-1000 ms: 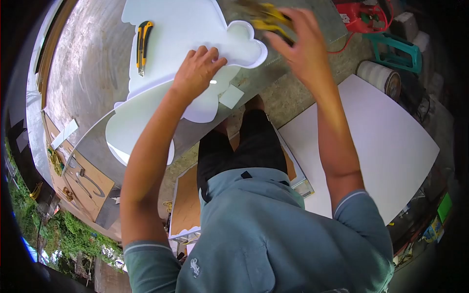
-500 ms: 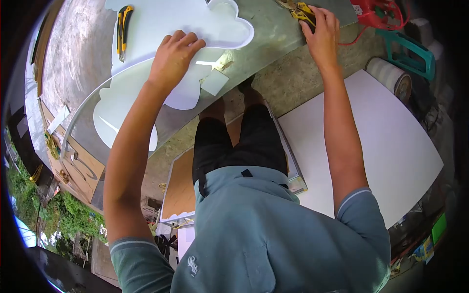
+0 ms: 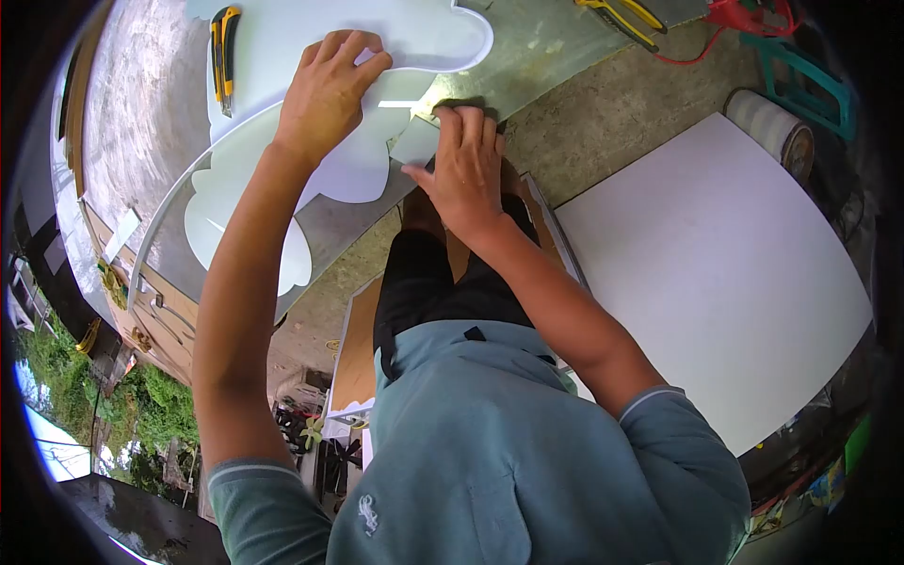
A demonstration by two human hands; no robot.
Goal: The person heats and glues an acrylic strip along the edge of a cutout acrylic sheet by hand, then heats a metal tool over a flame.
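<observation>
My left hand (image 3: pixel 334 85) is closed at the edge of a large white wavy-edged sheet (image 3: pixel 282 42), its thumb and fingers pinching a thin white edging strip (image 3: pixel 193 174). The strip follows the sheet's edge on the right and curves away loose to the lower left. My right hand (image 3: pixel 463 169) is at the right edge of a small pale rectangular piece (image 3: pixel 412 141), thumb and fingers apart. Its fingertips partly cover the piece; whether they press on it I cannot tell. A yellow-and-black utility knife (image 3: pixel 223 58) lies on the sheet, left of my left hand.
Yellow-handled pliers (image 3: pixel 626 21) lie at the table's (image 3: pixel 541 71) far right edge, beside a red object (image 3: pixel 749 14) with a cord. Wavy white cut-outs (image 3: pixel 353 169) lie under the strip. A big white board (image 3: pixel 716 282) is at the right, near a teal stool (image 3: pixel 810 89).
My right hand has let go of the pliers at the table's right edge and moved left to the small pale piece. My left hand remains at the sheet's edge.
</observation>
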